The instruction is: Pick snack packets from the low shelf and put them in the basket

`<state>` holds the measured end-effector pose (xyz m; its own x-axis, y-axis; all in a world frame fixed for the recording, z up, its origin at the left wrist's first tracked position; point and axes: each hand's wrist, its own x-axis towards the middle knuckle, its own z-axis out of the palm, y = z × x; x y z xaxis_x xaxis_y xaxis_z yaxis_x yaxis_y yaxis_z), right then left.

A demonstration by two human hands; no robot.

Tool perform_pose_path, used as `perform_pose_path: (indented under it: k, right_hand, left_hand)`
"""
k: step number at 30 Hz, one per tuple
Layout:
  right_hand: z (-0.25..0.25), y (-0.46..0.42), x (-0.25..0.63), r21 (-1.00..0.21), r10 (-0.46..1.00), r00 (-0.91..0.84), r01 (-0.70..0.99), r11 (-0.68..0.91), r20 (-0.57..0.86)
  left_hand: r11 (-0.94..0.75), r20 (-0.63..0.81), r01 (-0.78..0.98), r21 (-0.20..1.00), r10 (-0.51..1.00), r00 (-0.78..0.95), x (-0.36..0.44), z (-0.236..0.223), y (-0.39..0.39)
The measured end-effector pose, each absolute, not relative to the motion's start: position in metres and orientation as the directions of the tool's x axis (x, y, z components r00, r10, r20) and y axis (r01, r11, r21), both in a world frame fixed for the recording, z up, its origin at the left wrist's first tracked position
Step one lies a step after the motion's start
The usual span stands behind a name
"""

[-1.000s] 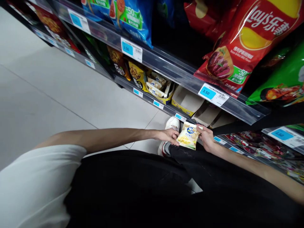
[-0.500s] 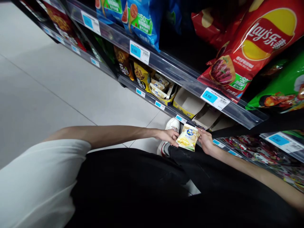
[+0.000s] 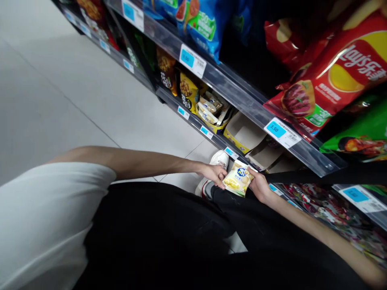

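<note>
A small cream-and-yellow snack packet (image 3: 238,179) with a blue logo is held between my two hands, above my shin and in front of the lowest shelf. My left hand (image 3: 214,174) is closed on its left edge. On the opposite edge, my right hand (image 3: 259,183) pinches the upper corner. Just beyond the packet, a yellow-edged display box (image 3: 238,139) stands on the bottom shelf with its pale inside showing. Left of that, another carton (image 3: 218,128) holds several similar small packets (image 3: 208,110).
An upper shelf edge (image 3: 232,96) with price tags juts out above the bottom shelf. It carries a red chip bag (image 3: 329,82), a green bag (image 3: 359,133) and blue bags (image 3: 202,24). Pale floor tiles (image 3: 75,92) extend to the left. My shoe (image 3: 220,160) is beside the shelf.
Both hands still hold the packet, which has tilted slightly. My right hand's grip looks a little different. The view has shifted, so the shelves appear further right.
</note>
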<state>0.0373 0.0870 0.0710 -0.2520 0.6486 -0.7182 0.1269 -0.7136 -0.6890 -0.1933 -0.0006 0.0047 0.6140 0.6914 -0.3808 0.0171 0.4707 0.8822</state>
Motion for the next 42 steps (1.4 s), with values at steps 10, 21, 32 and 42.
perform_pose_path:
  k: [10, 21, 32, 42]
  right_hand:
    - [0.07, 0.087, 0.036, -0.667, 0.604, -0.301, 0.189, -0.72, -0.738]
    - [0.055, 0.092, 0.041, -0.747, 0.709, -0.239, 0.177, -0.64, -0.664]
    - [0.062, 0.087, 0.037, -0.755, 0.727, -0.208, 0.128, -0.643, -0.654]
    - [0.064, 0.087, 0.034, -0.728, 0.711, -0.168, 0.075, -0.681, -0.683]
  left_hand:
    - [0.418, -0.366, 0.055, 0.907, 0.715, 0.595, -0.186, 0.0, 0.007]
    - [0.499, -0.426, 0.035, 0.866, 0.698, 0.576, -0.186, -0.008, 0.01]
    - [0.484, -0.378, 0.002, 0.875, 0.681, 0.627, -0.193, -0.007, 0.012]
    - [0.508, -0.435, 0.069, 0.858, 0.649, 0.624, -0.195, 0.004, 0.012]
